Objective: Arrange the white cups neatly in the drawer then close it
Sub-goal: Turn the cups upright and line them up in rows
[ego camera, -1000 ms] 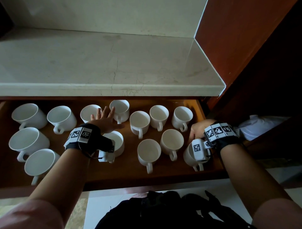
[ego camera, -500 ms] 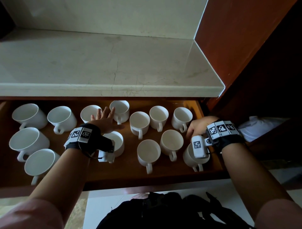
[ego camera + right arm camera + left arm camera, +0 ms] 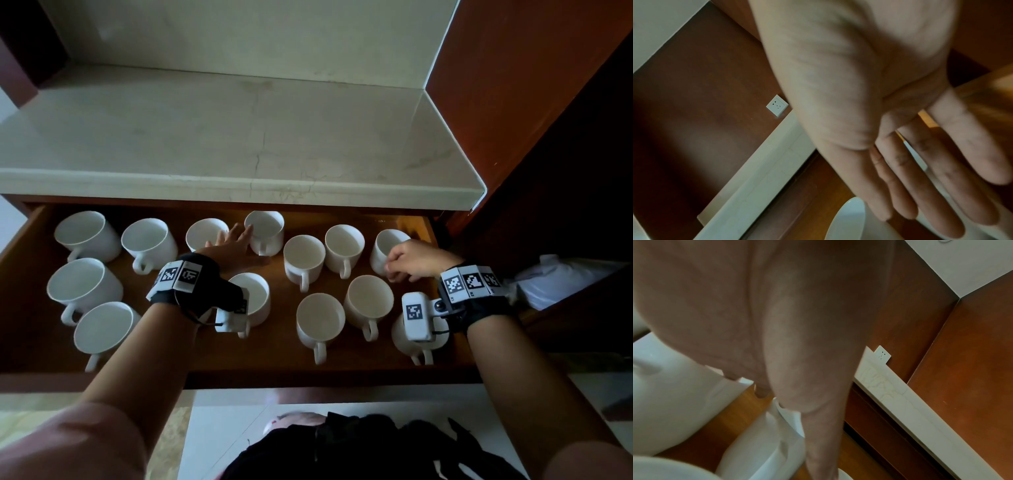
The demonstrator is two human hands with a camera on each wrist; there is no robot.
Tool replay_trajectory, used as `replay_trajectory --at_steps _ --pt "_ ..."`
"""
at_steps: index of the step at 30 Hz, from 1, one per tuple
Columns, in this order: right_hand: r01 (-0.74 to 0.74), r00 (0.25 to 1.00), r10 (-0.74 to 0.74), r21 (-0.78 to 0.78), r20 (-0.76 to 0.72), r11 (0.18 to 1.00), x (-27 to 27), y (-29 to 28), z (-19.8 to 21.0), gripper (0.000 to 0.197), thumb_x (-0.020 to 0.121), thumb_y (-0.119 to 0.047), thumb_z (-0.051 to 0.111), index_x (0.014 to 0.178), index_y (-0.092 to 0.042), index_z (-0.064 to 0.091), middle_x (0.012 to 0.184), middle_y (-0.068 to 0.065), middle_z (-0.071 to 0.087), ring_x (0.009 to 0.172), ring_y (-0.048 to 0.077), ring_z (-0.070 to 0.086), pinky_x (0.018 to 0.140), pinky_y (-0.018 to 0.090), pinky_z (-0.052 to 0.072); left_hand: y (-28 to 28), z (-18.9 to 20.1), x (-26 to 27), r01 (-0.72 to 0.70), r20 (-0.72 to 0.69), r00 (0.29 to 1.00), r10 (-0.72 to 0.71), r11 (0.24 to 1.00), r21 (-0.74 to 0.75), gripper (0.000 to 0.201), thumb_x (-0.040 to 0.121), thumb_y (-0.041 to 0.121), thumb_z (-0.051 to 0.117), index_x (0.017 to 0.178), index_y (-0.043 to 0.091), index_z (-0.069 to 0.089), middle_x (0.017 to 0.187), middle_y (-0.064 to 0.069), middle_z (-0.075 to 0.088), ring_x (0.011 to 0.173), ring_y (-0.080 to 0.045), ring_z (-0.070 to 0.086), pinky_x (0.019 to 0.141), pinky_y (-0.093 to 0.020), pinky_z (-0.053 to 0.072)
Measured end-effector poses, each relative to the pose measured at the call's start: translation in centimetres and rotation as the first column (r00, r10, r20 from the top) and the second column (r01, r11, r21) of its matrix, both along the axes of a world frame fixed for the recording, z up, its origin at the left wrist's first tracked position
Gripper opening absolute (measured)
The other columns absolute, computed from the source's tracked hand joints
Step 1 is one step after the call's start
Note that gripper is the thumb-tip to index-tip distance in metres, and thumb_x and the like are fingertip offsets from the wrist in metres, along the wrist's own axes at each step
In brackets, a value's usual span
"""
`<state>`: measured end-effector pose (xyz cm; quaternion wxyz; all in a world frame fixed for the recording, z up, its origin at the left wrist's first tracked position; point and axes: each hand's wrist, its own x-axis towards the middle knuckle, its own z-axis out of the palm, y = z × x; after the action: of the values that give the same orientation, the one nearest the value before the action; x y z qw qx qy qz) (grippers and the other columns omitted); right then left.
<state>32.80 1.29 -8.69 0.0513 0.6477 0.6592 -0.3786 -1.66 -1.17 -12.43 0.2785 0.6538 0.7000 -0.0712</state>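
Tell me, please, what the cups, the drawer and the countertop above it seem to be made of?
Cups: probably glazed ceramic; white, smooth, thick-rimmed.
Drawer: looks like wood or wood veneer, orange-brown with a slight sheen.
Countertop: probably polished marble or similar stone; pale, with fine dark veins.

Marble countertop [image 3: 239, 137], wall socket [image 3: 777, 105]

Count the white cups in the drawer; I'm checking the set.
13 cups: seven along the back, two front left, four front middle and right; more may hide further back.
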Motion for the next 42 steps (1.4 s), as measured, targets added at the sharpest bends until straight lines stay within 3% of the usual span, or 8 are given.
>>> replay_trajectory --at_steps 9,13,17,22,26,29,35,42 --pt "0.087 0.986 -0.064 0.146 -0.152 0.985 0.2 -0.3 0.0 0.014 0.092 -0.017 0.056 0.096 -0.007 0.065 0.088 0.008 0.073 0.076 0.018 0.07 0.062 0.023 0.051 -0.6 2.7 0.9 -0.017 -0.007 1.0 0.017 1.0 -0.021 0.091 0.09 0.057 0.048 0.153 0.018 -0.005 0.159 -0.01 -0.009 0.146 -0.033 -0.007 0.116 -0.052 0.006" --pt "0.098 0.982 -0.065 0.179 -0.179 0.979 0.9 -0.2 0.1 0.013 0.093 -0.014 0.053 0.094 -0.009 0.065 0.088 0.005 0.072 0.084 0.022 0.07 0.072 0.031 0.055 -0.8 4.9 2.5 0.056 0.013 0.998 -0.056 0.998 0.015 0.079 0.091 0.051 0.05 0.151 0.011 0.017 0.156 -0.013 0.019 0.143 -0.03 0.02 0.114 -0.044 0.021" --pt "0.062 0.982 -0.034 0.15 -0.185 0.987 2.0 -0.3 0.7 0.01 0.093 -0.015 0.054 0.086 -0.012 0.061 0.089 0.007 0.071 0.077 0.019 0.067 0.064 0.024 0.048 -0.4 7.3 5.3 0.149 0.025 0.989 -0.149 0.989 0.002 0.068 0.093 0.052 0.045 0.145 0.01 0.031 0.147 -0.009 0.04 0.134 -0.025 0.039 0.108 -0.034 0.03" --pt "-0.15 0.986 0.15 0.013 -0.067 0.989 3.5 -0.3 1.7 0.005 0.086 -0.018 0.067 0.087 -0.014 0.065 0.09 0.001 0.069 0.084 0.017 0.063 0.084 0.034 0.051 0.1 8.8 9.9 0.341 0.051 0.935 -0.351 0.929 0.144 0.059 0.094 0.05 0.046 0.145 0.022 0.038 0.144 -0.001 0.047 0.131 -0.019 0.044 0.098 -0.024 0.031" --pt "-0.127 0.991 0.128 0.023 -0.041 0.992 4.0 -0.8 2.5 0.018 0.087 -0.012 0.065 0.101 -0.001 0.066 0.08 -0.007 0.062 0.08 0.011 0.061 0.08 0.027 0.051 0.5 8.3 13.1 0.392 0.166 0.89 -0.424 0.899 0.196 0.053 0.091 0.044 0.055 0.138 0.02 0.048 0.14 0.0 0.05 0.129 -0.018 0.047 0.1 -0.024 0.033" --pt "-0.108 0.994 0.108 0.028 -0.001 0.994 4.4 -0.7 2.4 0.017 0.086 -0.014 0.066 0.102 -0.008 0.066 0.08 -0.009 0.063 0.088 0.014 0.063 0.087 0.029 0.049 0.8 7.4 14.2 0.402 0.231 0.868 -0.44 0.895 0.194 0.049 0.09 0.042 0.059 0.134 0.021 0.052 0.137 0.001 0.053 0.126 -0.017 0.049 0.096 -0.021 0.034" --pt "-0.133 0.989 0.13 0.042 0.071 0.99 5.0 -0.3 1.8 0.023 0.083 -0.026 0.071 0.105 -0.021 0.065 0.1 -0.004 0.065 0.097 0.013 0.061 0.092 0.03 0.048 1.4 4.1 15.7 0.388 0.213 0.861 -0.462 0.867 0.311 0.071 0.091 0.044 0.056 0.149 0.019 0.026 0.159 -0.008 0.01 0.147 -0.029 0.008 0.117 -0.042 0.016" --pt "-0.251 0.964 0.261 -0.176 0.039 0.952 4.9 0.2 1.8 0.039 0.083 -0.012 0.069 0.12 -0.015 0.059 0.113 0.0 0.065 0.106 0.014 0.062 0.098 0.03 0.049 1.9 0.7 17.2 0.453 0.038 0.885 -0.463 0.879 0.147 0.098 0.083 0.064 0.054 0.153 0.023 -0.002 0.158 -0.009 -0.016 0.144 -0.034 -0.019 0.114 -0.057 -0.004"
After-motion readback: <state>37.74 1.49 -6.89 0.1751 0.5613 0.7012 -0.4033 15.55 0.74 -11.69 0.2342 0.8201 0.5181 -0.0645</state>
